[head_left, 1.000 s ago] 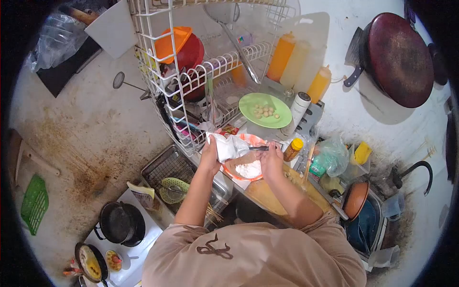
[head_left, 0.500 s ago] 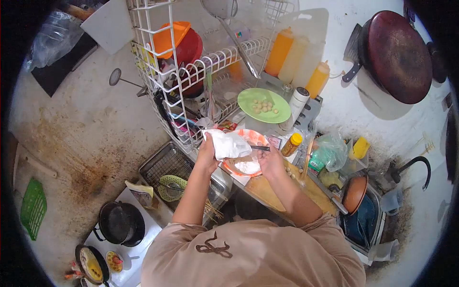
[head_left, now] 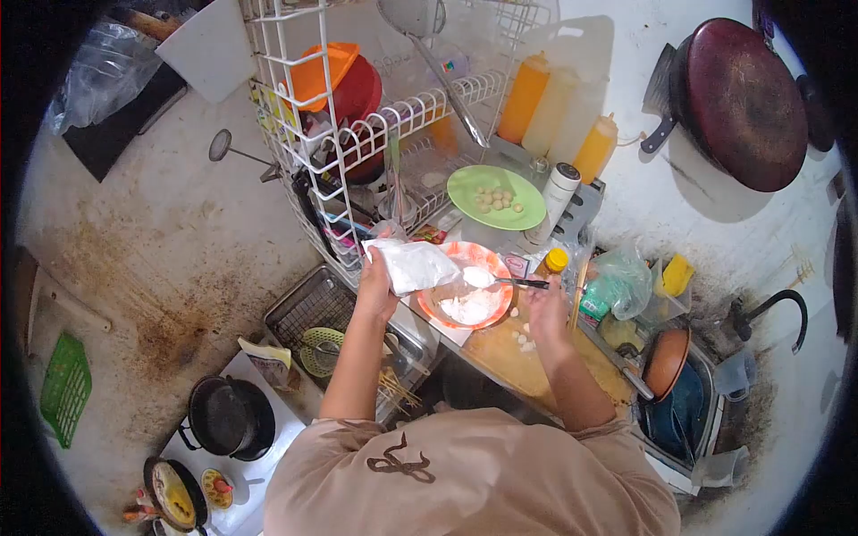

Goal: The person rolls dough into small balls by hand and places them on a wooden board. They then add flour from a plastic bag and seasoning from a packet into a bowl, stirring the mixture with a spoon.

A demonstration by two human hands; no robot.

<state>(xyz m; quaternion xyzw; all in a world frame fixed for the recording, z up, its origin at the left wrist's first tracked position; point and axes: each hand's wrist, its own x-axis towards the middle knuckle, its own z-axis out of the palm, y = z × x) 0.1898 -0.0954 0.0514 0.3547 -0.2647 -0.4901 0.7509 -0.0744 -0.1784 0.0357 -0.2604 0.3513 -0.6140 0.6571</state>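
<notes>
Standing over a crowded kitchen worktop (head_left: 500,357), seen from above, with a white wire dish rack (head_left: 357,134) rising just beyond both hands and a dark round pan (head_left: 742,103) hung on the wall well off to the right. Nearer, a green plate (head_left: 496,196) of small pale balls, set beyond the hands beside three orange squeeze bottles (head_left: 559,112), apparently kept within easy reach. Between the hands, an orange bowl (head_left: 496,263) holding a heap of white powder (head_left: 469,308), placed centrally so both hands can work over it. Left hand (head_left: 375,286) closed around a clear plastic bag (head_left: 416,263) of white powder, gripped at its near end and held level with its mouth toward the bowl's left rim, probably to keep the powder from spilling. Right hand (head_left: 547,313) closed on the handle of a metal spoon (head_left: 505,280), its heaped bowl hanging over the orange bowl so any spill lands inside. Just below the right hand, a few small white dough balls (head_left: 523,338) on the wooden board. Off to the lower left, a black pot (head_left: 228,415) on a stove.
</notes>
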